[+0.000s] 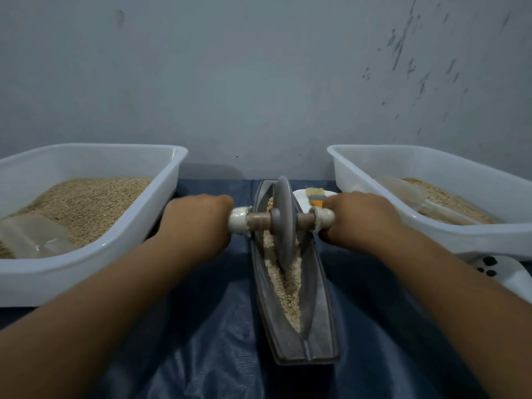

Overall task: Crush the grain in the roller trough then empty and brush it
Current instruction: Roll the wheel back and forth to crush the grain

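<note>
Left hand (198,220) grips white left handle (238,220) of the roller axle, fingers curled round it. Left tub (95,156) holds grain, clear scoop (31,236) lying in it. Grey roller wheel (284,223) stands upright in the trough (322,312), over crushed grain (290,286). Right hand (359,217) grips right handle (325,218). Brush (315,195) behind it, maybe on a white plate. Right tub (431,162) has grain, second scoop (403,194).

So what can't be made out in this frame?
Head view:
- Handle ends: wrapped by left hand and right hand.
- Grain under the roller wheel: covered by it.
- Brush: handle behind the right hand.
- Left tub and right tub: cut off by frame edges.
</note>
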A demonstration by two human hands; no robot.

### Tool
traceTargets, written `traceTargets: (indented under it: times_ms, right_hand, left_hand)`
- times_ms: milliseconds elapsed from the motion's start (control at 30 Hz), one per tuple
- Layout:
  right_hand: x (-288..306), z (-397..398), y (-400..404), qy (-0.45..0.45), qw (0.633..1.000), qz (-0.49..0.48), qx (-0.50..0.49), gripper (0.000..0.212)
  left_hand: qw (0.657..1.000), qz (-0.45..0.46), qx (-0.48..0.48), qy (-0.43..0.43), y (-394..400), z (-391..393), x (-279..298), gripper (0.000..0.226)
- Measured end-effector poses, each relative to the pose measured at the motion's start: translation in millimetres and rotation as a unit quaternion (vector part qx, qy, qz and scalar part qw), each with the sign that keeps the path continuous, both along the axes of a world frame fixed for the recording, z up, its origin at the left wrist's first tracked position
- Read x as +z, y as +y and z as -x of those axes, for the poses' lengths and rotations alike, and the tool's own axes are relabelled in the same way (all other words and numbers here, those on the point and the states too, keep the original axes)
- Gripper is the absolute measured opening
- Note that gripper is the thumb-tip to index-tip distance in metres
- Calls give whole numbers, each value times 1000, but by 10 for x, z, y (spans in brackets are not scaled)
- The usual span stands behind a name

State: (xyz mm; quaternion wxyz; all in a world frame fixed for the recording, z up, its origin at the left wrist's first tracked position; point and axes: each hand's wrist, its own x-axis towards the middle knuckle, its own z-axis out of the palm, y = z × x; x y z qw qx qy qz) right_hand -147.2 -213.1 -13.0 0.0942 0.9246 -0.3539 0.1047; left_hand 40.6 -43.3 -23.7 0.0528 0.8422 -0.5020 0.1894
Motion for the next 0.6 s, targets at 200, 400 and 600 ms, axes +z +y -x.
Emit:
traceTargets:
  times_ms: [200, 400, 600]
  right_hand:
    - [-9, -327, -364, -52, 997, 51, -6, 12]
    - [-32, -150, -162, -40, 998, 47, 2, 13]
    - [20, 411, 353, 6, 999, -35, 14, 17]
  left_hand:
    - [1000, 16, 10, -8, -421, -319, 35, 20]
    - [1000, 20, -13, -8, -211, -173, -14, 15]
    - [998, 0, -35, -53, 368, 258, 28, 22]
